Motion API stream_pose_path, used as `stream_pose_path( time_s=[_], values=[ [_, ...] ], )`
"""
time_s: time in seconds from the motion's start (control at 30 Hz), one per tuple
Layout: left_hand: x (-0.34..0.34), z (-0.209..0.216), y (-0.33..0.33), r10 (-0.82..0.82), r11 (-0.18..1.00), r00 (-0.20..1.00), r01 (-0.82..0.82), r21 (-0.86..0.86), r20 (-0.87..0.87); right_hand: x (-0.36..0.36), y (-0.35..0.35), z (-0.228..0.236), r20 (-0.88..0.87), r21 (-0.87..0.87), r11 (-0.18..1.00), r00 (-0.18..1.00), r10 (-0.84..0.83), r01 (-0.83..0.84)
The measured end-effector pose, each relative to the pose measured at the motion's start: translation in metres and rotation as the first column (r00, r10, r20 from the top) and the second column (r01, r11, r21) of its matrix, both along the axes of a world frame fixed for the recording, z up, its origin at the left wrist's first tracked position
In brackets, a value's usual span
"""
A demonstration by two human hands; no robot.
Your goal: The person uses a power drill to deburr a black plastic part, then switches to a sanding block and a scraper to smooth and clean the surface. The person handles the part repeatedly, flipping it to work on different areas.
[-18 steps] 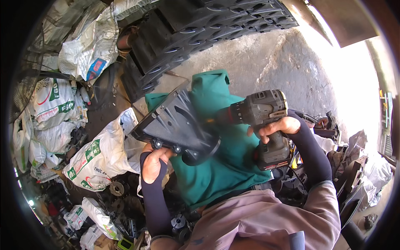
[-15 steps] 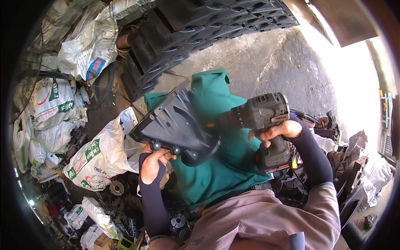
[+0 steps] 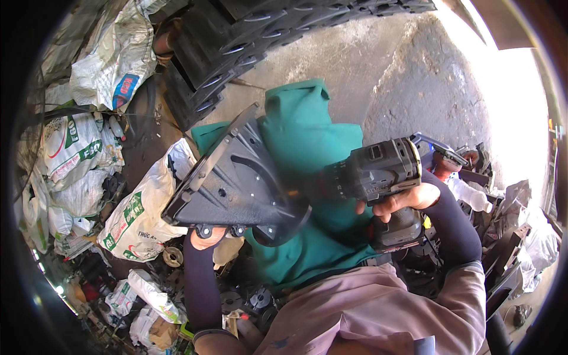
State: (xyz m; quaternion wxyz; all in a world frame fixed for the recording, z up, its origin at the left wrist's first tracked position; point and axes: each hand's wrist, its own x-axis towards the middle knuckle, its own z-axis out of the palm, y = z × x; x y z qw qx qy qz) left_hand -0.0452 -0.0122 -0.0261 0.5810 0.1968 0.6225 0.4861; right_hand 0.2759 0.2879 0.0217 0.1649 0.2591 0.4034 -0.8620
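Note:
My left hand [image 3: 206,238] is closed on the lower edge of a black moulded plastic part [image 3: 228,186], its fingers mostly hidden behind it. The part is wedge-shaped and ribbed, with a curved end toward the right and small round fittings along its lower edge. A black cordless drill [image 3: 378,171] is gripped by its handle in my right hand [image 3: 405,201]. The drill points left, its blurred tip close to the part's curved end; whether they touch I cannot make out. Green trousers [image 3: 313,154] cover my legs beneath both.
Stacked black plastic panels [image 3: 254,35] stand ahead on the concrete floor [image 3: 343,65]. White printed sacks [image 3: 145,207] lie to the left. Round metal pieces [image 3: 260,297] and scrap are heaped at lower left. At right are a hand tool with a dark handle [image 3: 441,148] and a white bottle [image 3: 473,195].
The plastic part has shifted left and turned, showing more of its ribbed face. My left hand has moved left and down with it. The drill has moved slightly right and down.

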Motion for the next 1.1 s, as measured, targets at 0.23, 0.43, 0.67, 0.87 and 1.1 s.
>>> stream_pose_path(
  time_s=[0.23, 0.43, 0.67, 0.87, 1.1],
  values=[
    [-0.018, 0.003, 0.011, -0.029, 0.999, 1.0, 0.029, -0.036, 0.01, -0.011, 0.012, 0.006, 0.041, -0.028, 0.997, 0.997, 0.071, -0.069],
    [-0.03, 0.015, 0.012, -0.043, 0.996, 0.999, 0.043, -0.073, 0.006, -0.01, 0.01, -0.003, 0.024, -0.033, 0.991, 0.991, 0.131, -0.13],
    [-0.038, 0.025, 0.012, -0.05, 0.994, 0.999, 0.05, -0.096, 0.001, -0.006, 0.01, -0.015, -0.121, 0.027, 0.982, 0.974, 0.19, -0.188],
    [-0.038, 0.027, 0.014, -0.058, 0.993, 0.998, 0.059, -0.098, 0.013, -0.011, 0.01, -0.005, -0.063, 0.01, 0.99, 0.988, 0.139, -0.139],
    [-0.029, 0.017, 0.02, -0.069, 0.993, 0.996, 0.075, -0.091, 0.058, -0.013, 0.01, 0.004, -0.026, 0.031, 0.992, 0.992, 0.126, -0.125]
  ],
)
